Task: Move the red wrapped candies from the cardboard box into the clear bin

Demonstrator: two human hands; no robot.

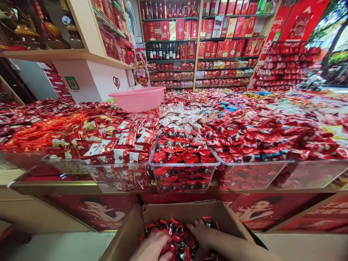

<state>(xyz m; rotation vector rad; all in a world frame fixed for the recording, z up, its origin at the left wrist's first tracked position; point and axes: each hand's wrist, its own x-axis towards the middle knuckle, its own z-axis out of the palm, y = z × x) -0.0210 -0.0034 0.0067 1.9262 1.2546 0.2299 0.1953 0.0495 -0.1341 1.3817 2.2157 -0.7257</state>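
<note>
A brown cardboard box [179, 208] with its flaps up stands just in front of me. Inside it lies a heap of small red-and-black wrapped candies [176, 237]. My left hand [154, 245], a little blurred, reaches into the left part of the heap; its thumb and fingers are apart, with candies showing between them. Deeper in the box, my right hand [201, 233] rests on the candies towards the right, fingers spread and tips partly sunk among the wrappers. I make out no candy lifted by either hand.
Right behind the box, a clear plastic bin [185, 177] of similar red candies stands at the counter's edge. Bins of white-and-red packets [126, 156] and other red sweets [250, 156] flank it. A pink basket [138, 99] sits further back, before shelves of bottles and boxes [170, 30].
</note>
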